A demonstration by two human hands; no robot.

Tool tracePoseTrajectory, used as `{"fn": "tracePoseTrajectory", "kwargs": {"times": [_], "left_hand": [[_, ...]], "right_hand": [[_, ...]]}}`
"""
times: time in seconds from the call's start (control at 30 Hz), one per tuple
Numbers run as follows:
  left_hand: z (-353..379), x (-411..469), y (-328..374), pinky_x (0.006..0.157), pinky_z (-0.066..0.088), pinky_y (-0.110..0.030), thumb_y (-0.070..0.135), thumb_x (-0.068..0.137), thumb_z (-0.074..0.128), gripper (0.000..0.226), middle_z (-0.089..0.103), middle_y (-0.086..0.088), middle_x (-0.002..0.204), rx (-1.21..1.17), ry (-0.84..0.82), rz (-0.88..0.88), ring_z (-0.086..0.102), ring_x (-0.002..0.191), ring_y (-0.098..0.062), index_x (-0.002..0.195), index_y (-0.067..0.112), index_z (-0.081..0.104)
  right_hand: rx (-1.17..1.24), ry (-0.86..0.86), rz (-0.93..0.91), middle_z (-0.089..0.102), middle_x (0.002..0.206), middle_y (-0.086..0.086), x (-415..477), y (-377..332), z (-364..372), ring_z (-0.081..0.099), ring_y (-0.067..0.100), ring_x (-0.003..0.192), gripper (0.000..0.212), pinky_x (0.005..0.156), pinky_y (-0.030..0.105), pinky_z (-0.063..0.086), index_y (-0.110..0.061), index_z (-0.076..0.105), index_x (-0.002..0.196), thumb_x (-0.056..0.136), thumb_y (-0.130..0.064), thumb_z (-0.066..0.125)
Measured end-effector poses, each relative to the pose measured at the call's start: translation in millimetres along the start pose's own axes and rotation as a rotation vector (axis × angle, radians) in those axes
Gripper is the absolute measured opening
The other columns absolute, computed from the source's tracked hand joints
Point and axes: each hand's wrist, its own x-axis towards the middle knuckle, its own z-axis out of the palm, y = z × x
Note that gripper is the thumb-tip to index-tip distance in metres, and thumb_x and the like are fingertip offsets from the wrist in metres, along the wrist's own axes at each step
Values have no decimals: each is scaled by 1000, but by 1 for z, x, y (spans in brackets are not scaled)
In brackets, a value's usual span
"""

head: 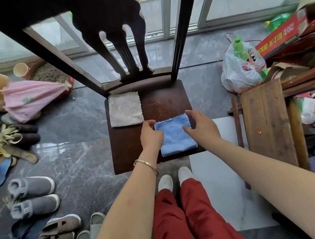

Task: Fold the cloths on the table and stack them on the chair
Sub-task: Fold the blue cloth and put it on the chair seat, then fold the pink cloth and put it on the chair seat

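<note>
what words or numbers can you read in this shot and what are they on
"20": on the red box, upside down.
Big yellow characters beside it on that box: too blurred to read.
Print on the white plastic bag: too small to read.
No text on the blue cloth or the white cloth.
</note>
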Motion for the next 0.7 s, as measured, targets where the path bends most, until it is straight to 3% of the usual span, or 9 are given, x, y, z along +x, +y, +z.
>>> {"fn": "tracePoseTrajectory", "kwargs": {"times": [0.13, 0.2, 0.27, 0.33, 0.5, 0.7], "left_hand": [[-17, -38, 23, 77, 38, -21, -6, 83, 46, 44, 52, -7, 132, -29, -51, 17, 52, 105, -17, 123, 14, 50], [-26, -56, 36, 75, 39, -13, -6, 84, 43, 45, 49, -7, 136, -35, -80, 55, 50, 112, -17, 124, 13, 50], [-33, -73, 52, 77, 39, -12, -7, 85, 41, 45, 49, -5, 136, -39, -107, 103, 49, 108, -14, 125, 13, 50], [-41, -86, 66, 82, 39, -20, -6, 86, 41, 44, 50, -5, 134, -43, -129, 158, 47, 99, -10, 125, 12, 50], [-57, -114, 92, 59, 42, -19, -3, 85, 43, 43, 56, -6, 122, -29, -220, 257, 51, 74, -8, 124, 14, 50], [-64, -149, 114, 68, 43, -20, 6, 90, 46, 37, 51, 0, 112, 26, -339, 366, 51, 80, -6, 126, 12, 49]], "right_hand": [[43, 18, 16, 49, 139, -5, -34, -26, -31, 49, 18, 123, 54, 98, 31, 39, -29, 39, 138, 88, -29, 58], [76, 46, 24, 51, 138, -3, -49, -40, -46, 49, 19, 124, 54, 96, 30, 41, -30, 39, 138, 88, -27, 58], [120, 89, 23, 52, 138, -3, -65, -52, -58, 50, 19, 124, 53, 96, 30, 41, -29, 41, 138, 88, -26, 58], [118, 108, 6, 51, 139, -4, -84, -63, -68, 50, 19, 124, 52, 97, 29, 42, -29, 41, 137, 88, -26, 58], [93, 158, 28, 51, 139, -3, -120, -80, -83, 52, 21, 120, 53, 93, 28, 41, -30, 36, 140, 90, -31, 56], [183, 312, 83, 48, 141, 3, -163, -93, -103, 45, 22, 129, 56, 102, 33, 37, -22, 37, 140, 89, -30, 59]]}}
